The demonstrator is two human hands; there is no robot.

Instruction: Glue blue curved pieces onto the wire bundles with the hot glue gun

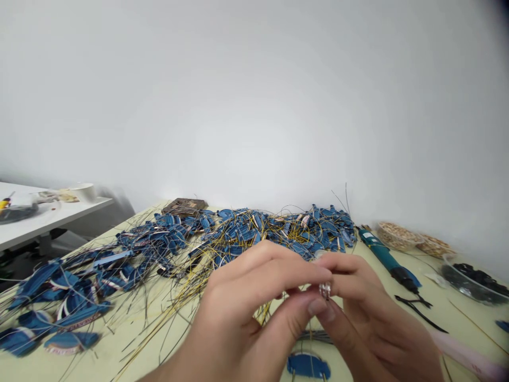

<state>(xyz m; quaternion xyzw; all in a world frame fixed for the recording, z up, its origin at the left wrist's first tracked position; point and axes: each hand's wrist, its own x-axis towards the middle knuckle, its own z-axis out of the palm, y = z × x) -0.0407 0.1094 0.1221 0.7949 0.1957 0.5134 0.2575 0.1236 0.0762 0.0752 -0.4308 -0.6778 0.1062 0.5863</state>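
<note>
A: What takes up the most room?

B: The white wall [254, 106], at twelve o'clock from the person's hands. Next comes the pale green table [131, 323] under them, then a white side table [75, 212] towards ten o'clock

A: And on the green table?

B: A tangled heap of blue pieces and wires [234, 228], sweeping from nine o'clock round to twelve, with dark and yellow strands straying towards the hands

A: How do the hands stand?

B: Close together, above the table. The left hand [258, 297] and the right hand [369, 318] are both narrow, thumb and index finger of each drawn into a pinch where the tips meet

A: What lies around them?

B: A teal tool [384, 255] at two o'clock, a clear container [461, 292] of black pieces at three, and a single blue piece [308, 366] at six

A: And the smallest thing?

B: A small shiny piece [325, 289], held between both hands' fingertips, mostly covered; its full shape cannot be told
</note>
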